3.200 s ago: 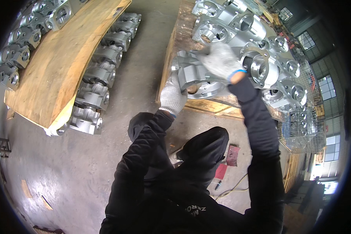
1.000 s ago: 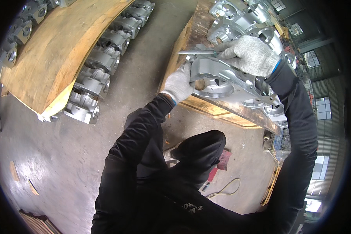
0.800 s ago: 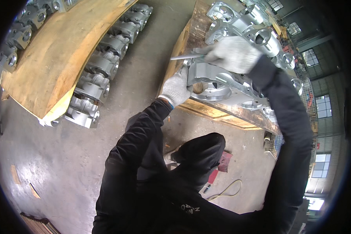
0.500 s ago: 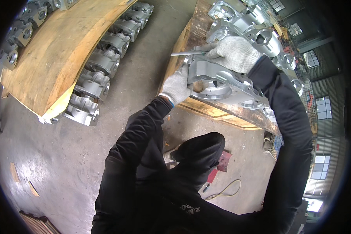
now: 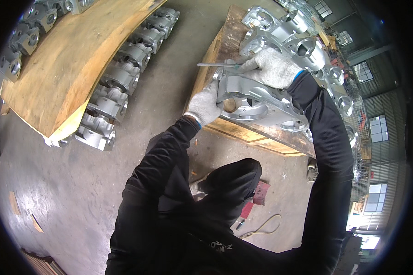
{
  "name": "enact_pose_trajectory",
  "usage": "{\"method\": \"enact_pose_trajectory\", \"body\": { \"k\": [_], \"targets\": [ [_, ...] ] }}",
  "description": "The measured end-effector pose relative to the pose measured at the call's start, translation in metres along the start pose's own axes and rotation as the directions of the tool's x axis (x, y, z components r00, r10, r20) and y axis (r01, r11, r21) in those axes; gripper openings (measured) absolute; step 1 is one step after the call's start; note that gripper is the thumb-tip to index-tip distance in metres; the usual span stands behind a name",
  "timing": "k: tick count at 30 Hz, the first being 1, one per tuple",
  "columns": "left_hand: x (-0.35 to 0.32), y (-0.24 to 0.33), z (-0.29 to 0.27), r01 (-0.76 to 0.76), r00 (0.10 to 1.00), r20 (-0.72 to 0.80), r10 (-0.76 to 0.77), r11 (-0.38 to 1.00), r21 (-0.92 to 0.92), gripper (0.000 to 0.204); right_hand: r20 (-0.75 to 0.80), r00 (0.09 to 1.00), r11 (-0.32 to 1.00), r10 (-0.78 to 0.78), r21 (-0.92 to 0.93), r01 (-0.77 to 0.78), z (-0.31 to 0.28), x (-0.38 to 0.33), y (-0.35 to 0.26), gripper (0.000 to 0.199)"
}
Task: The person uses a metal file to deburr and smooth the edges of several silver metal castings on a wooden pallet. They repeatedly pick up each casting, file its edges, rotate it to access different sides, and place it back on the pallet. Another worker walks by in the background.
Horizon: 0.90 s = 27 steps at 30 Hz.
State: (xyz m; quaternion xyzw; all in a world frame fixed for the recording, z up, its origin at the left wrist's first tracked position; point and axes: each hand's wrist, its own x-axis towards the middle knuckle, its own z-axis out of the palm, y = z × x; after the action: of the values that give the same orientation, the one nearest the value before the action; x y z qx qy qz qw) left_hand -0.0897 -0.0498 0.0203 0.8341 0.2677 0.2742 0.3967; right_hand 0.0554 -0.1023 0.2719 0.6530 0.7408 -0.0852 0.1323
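A grey machined metal casting [image 5: 236, 87] with large round bores lies at the near edge of a wooden crate top. My left hand [image 5: 205, 106], in a white knit glove, is closed around the casting's left end. Above the same end, my gloved right hand [image 5: 271, 68] is wrapped around the handle of a thin flat file [image 5: 215, 64]. The file's blade points left across the top of the casting's upper left end. Whether its face touches the metal is hard to make out. My right fingertips are partly hidden behind the glove.
More castings [image 5: 307, 50] crowd the wooden crate [image 5: 234, 23] beyond my right hand. To the left, a plywood sheet [image 5: 73, 59] has rows of castings [image 5: 121, 75] along both sides. On the floor lie a looped hose [image 5: 266, 229] and a red piece [image 5: 260, 192] near my leg.
The view has shifted slightly. My right forearm has come inward and the wrist has turned, baring a blue band at the cuff. Both hands keep their holds.
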Motion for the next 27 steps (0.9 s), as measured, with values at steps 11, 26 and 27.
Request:
{"method": "enact_pose_trajectory", "body": {
  "k": [11, 26, 27],
  "targets": [
    [0.000, 0.001, 0.000, -0.031, 0.999, -0.043, 0.033, 0.998, 0.052, 0.049, 0.115, 0.987, 0.963, 0.109, 0.235, -0.133, -0.009, 0.006, 0.008, 0.033],
    [0.001, -0.001, 0.002, 0.016, 1.000, -0.006, -0.016, 1.000, -0.005, 0.052, -0.353, 0.916, 0.972, -0.190, -0.199, 0.125, 0.043, -0.033, -0.021, 0.023],
    [0.002, -0.002, 0.002, 0.016, 1.000, 0.011, -0.016, 1.000, 0.007, 0.052, -0.370, 0.909, 0.962, -0.190, -0.257, 0.097, 0.044, -0.038, -0.024, 0.020]
  ]
}}
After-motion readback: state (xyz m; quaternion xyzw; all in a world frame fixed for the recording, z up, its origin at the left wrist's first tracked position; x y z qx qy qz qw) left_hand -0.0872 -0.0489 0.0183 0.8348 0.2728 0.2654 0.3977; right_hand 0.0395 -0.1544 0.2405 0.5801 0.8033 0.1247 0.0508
